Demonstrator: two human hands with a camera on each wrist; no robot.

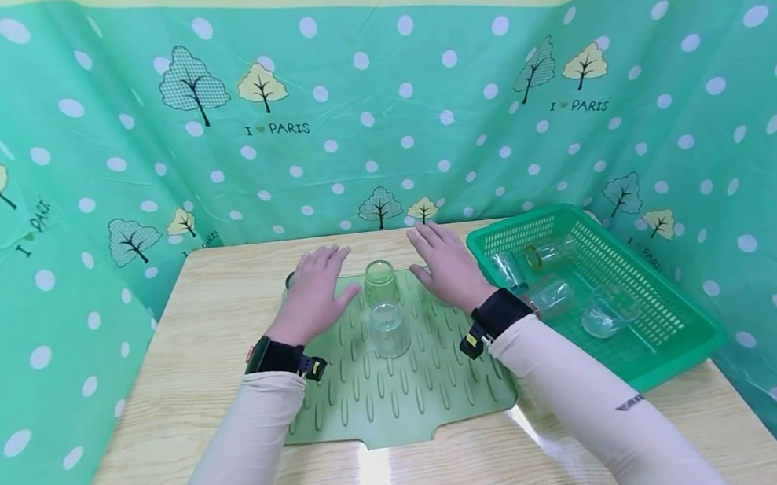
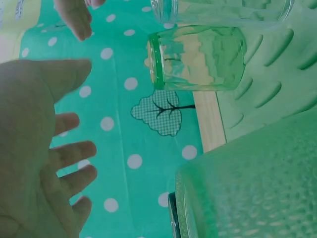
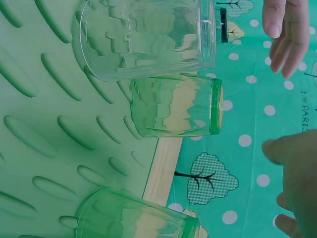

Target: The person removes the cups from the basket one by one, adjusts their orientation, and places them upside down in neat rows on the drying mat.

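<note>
While both hands lie palm-down with fingers straight and slightly spread, neither holds anything. Left hand (image 1: pixel 314 291): fingers extended over the far left part of the green ridged drying mat (image 1: pixel 391 400); a glass partly hidden beyond its fingertips, just past the mat's far left corner, cannot be made out clearly in the head view. Right hand (image 1: pixel 444 264): fingers extended over the mat's far right part, thumb held apart from the rest.

Between the two hands: green-tinted glass (image 1: pixel 381 281), upturned on the mat, level with the knuckles, touching neither hand. Just nearer the wrists, in line with it: clear glass (image 1: pixel 389 329), also upturned on the mat.

Outward from the right hand's little-finger side: green plastic basket (image 1: pixel 664 360) on the wooden table (image 1: pixel 182 375), holding several clear glasses lying on their sides.

Behind the fingertips: teal dotted backdrop (image 1: pixel 375 117) printed with trees.
</note>
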